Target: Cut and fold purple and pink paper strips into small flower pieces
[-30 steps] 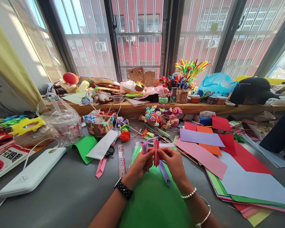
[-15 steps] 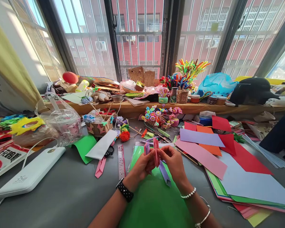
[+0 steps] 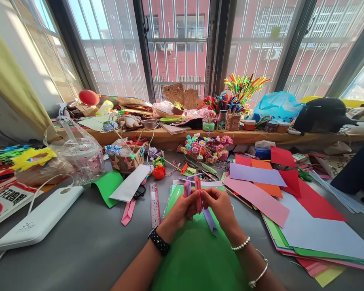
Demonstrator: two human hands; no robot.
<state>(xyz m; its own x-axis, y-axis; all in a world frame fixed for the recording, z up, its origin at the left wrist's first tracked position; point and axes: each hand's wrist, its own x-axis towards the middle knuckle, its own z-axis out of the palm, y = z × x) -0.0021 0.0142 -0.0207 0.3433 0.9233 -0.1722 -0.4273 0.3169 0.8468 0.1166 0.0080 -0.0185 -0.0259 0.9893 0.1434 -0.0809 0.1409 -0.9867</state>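
Over the green sheet (image 3: 197, 254), my left hand (image 3: 183, 208) and my right hand (image 3: 218, 204) meet with their fingertips pinched on a piece of pink folded paper (image 3: 198, 196), held upright. My left hand also has a purple folded paper (image 3: 187, 188) beside the pink one, standing up above the thumb. A purple folded strip (image 3: 210, 221) lies on the green sheet just below my right hand. Left of the hands are a pink folded strip (image 3: 128, 212), a clear pink ruler (image 3: 155, 205) and black scissors (image 3: 140, 192), partly under white folded paper (image 3: 130, 184).
Coloured paper sheets (image 3: 327, 238) are stacked at the right, with a purple strip (image 3: 256, 174) on top of others. A white power bank (image 3: 39, 218) with a cable lies at the left. Yarn flowers (image 3: 200, 147) and a craft basket (image 3: 127, 161) stand behind, below a crowded windowsill (image 3: 164, 137).
Both hands stay in nearly the same place, still pinching the pink folded paper. My right fingers have shifted slightly along it. Nothing else has visibly moved.
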